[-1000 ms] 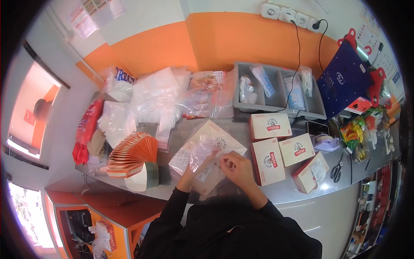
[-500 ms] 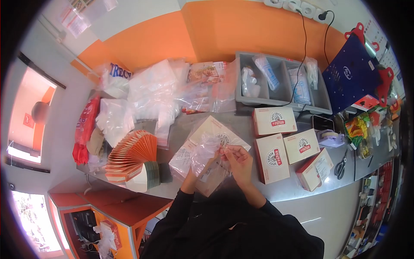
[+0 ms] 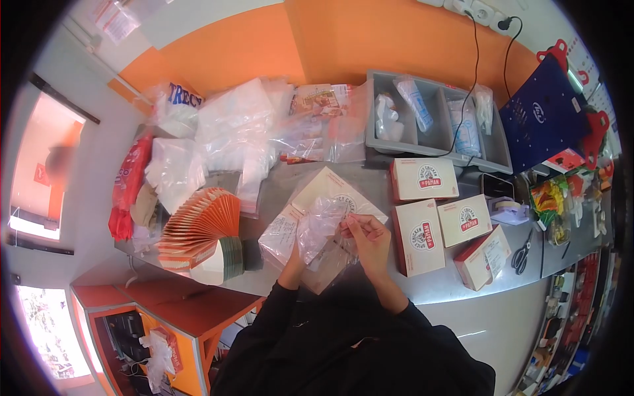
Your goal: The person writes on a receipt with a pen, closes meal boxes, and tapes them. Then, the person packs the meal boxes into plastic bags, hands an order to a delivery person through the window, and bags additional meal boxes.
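A crinkled clear plastic bag [image 3: 321, 224] is bunched up over my left hand [image 3: 295, 259]. That hand grips it from below, its fingers mostly covered by the plastic. My right hand [image 3: 367, 239] pinches the bag's right edge between thumb and fingertips. Beneath both hands lies a cream takeaway box [image 3: 325, 185] with a printed chicken logo, set at an angle on the metal table. More clear plastic and a printed white slip [image 3: 280, 232] lie over its left side. The plastic hides much of the box.
Several closed boxes [image 3: 422, 239] stand to the right, with scissors [image 3: 522, 253] beyond. Fanned orange cartons [image 3: 201, 228] stand at left. Stacked plastic bags [image 3: 234, 119] lie behind, beside a grey divided tray [image 3: 376, 146]. A black cable [image 3: 475, 72] hangs over the tray.
My right hand has shifted slightly, its fingers opening out a little along the plastic edge. The bag has moved a little with my left hand. The camera view has tilted slightly.
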Available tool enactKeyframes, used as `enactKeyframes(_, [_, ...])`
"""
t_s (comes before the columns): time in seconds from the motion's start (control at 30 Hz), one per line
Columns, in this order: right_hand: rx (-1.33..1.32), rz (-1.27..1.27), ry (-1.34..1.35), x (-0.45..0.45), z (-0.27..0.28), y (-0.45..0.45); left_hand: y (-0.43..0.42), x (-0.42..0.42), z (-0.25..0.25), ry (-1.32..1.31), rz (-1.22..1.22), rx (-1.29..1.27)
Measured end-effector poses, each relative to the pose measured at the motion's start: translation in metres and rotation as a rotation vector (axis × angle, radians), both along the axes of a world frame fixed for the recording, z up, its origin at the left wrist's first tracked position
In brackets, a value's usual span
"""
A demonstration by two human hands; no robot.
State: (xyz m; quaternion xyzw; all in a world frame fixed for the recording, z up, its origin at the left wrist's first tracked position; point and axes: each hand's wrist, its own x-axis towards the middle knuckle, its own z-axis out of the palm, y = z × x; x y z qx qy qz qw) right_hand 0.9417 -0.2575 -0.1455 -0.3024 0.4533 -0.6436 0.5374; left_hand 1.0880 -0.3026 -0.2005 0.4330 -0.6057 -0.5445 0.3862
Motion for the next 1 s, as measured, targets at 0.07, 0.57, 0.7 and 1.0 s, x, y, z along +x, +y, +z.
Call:
enactKeyframes(0.07, [0.008,0.008,0.019,0.0,-0.001,0.0,0.0,-0.001,0.005,-0.029,-0.006,-0.014])
enactKeyframes(0.57, [0.176,0.335,0.126,-0.027,0.011,-0.018,-0.022,0.016,-0.023,0.041,-0.108,0.056])
enactKeyframes(0.7, [0.003,0.324,0.521,-0.03,0.017,-0.02,-0.022,0.008,0.021,-0.1,-0.161,-0.084])
enactKeyframes(1.0, [-0.149,0.181,0.214,-0.027,0.0,0.002,-0.017,0.019,0.044,-0.456,-0.147,-0.546])
